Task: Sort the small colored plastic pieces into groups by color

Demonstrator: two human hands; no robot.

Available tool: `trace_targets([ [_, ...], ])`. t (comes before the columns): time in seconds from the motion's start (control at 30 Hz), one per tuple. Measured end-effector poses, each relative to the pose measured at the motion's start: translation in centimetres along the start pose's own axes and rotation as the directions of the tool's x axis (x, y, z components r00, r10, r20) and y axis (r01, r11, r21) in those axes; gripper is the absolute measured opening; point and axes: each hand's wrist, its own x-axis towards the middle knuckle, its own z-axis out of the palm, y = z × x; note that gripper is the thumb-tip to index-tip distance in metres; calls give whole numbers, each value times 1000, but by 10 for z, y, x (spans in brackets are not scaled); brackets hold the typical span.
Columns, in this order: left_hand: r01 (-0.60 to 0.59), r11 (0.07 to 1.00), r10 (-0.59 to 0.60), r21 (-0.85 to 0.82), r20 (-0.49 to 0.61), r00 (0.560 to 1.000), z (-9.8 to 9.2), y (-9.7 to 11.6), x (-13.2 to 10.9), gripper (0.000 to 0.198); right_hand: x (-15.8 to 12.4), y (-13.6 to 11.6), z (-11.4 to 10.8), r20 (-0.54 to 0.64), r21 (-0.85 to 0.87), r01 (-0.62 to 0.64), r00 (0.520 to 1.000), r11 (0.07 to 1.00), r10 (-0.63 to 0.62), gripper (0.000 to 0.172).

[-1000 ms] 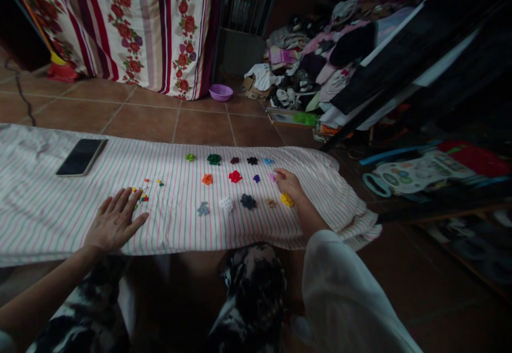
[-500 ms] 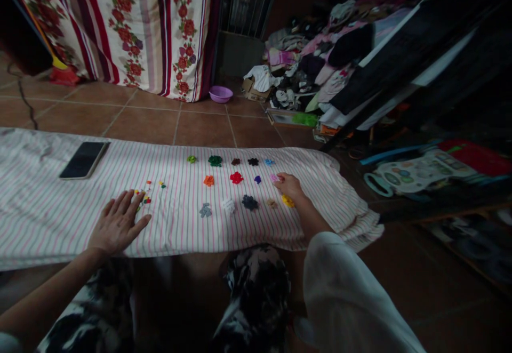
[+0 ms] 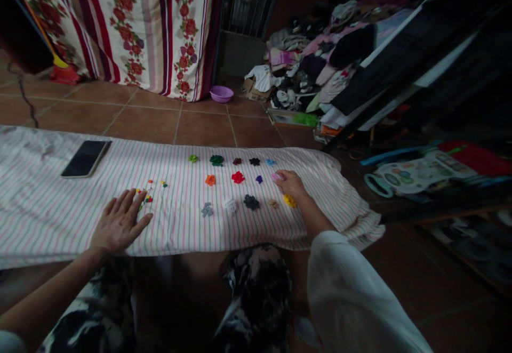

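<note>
Fingertips of the right hand [image 3: 293, 184] are bent in against the pink pile [image 3: 276, 177], can't tell if they've pinched a bit. Pile's at their 9 o'clock, no long axis I can make out, and this hand's way nearer. Purple pile [image 3: 259, 179] further along 9. Left hand [image 3: 117, 224]'s well off between 8 and 9, flat, fingers spread, mixed bits [image 3: 149, 199] just beside

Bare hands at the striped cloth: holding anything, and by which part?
The left hand, spread palm down, holds nothing visible. The right hand is at the small pink pile of pieces; whether it grips a piece, and where, cannot be told.
</note>
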Motion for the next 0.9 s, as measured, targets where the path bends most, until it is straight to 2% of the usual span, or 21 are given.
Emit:
trace_targets([
  [0.2, 11, 999, -12, 46, 17, 1000, 0, 1, 0, 70, 0, -18, -3, -29, -59, 216, 976, 975, -218, 27],
  [0.37, 58, 996, -63, 71, 70, 996, -1, 2, 2, 73, -5, -54, -5, -195, 25, 325, 929, 945, -314, 29],
  [0.5, 68, 996, -72, 59, 64, 995, -2, 4, 2, 72, -26, -114, -2, -223, 204, 475, 874, 856, -432, 32],
  [0.6, 68, 997, -69, 27, 63, 996, -3, 5, 2, 71, -52, -170, 11, -203, 322, 549, 836, 771, -510, 31],
  [0.77, 79, 997, -78, -10, 58, 995, -2, 4, 3, 74, -96, -253, 55, -58, 486, 603, 744, 633, -665, 29],
  [0.83, 82, 997, -82, -5, 32, 996, 1, 4, 3, 75, -109, -279, 76, 14, 520, 586, 721, 621, -693, 30],
  [0.9, 85, 996, -85, 5, 2, 996, 4, 3, 3, 78, -117, -300, 94, 68, 511, 559, 731, 653, -679, 31],
])
